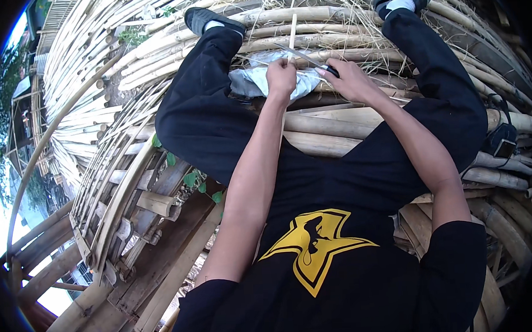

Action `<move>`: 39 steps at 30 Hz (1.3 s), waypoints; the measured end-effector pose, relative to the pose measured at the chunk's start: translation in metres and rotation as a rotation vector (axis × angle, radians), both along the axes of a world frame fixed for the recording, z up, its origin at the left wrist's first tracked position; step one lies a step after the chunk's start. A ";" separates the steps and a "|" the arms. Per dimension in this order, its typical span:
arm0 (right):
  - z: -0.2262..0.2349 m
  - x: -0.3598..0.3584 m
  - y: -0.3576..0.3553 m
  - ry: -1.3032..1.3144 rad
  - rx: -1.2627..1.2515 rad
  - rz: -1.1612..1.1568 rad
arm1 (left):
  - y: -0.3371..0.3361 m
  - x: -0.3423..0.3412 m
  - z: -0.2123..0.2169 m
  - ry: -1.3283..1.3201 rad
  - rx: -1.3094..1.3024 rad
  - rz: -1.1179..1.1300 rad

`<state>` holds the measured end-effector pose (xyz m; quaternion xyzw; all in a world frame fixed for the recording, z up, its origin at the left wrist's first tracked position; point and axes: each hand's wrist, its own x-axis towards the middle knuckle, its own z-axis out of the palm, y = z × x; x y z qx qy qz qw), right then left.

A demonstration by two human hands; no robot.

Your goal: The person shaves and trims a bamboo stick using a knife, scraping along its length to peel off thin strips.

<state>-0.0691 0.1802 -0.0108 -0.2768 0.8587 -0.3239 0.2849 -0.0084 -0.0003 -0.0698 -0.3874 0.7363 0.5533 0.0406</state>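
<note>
Left hand [281, 75] is clenched on a thin pale bamboo strip [292, 32] held over the grey cloth [252, 81] on the lap, right hand [347, 80] closed on what seems a dark-handled knife [308, 60], mid-shaving; next calls for a steady stroke along the strip.

Left hand [281, 75] fisted; right hand [349, 80] fingers curled, arms extended.
</note>
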 end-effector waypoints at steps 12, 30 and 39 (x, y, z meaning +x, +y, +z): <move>-0.002 0.007 0.000 0.029 0.034 0.131 | 0.007 0.036 0.047 -0.068 0.454 -0.113; -0.013 0.000 -0.005 0.087 0.053 0.120 | -0.009 0.017 0.040 -0.010 0.558 -0.094; -0.017 0.000 -0.002 0.125 0.058 0.172 | -0.002 0.036 0.042 0.022 0.783 -0.064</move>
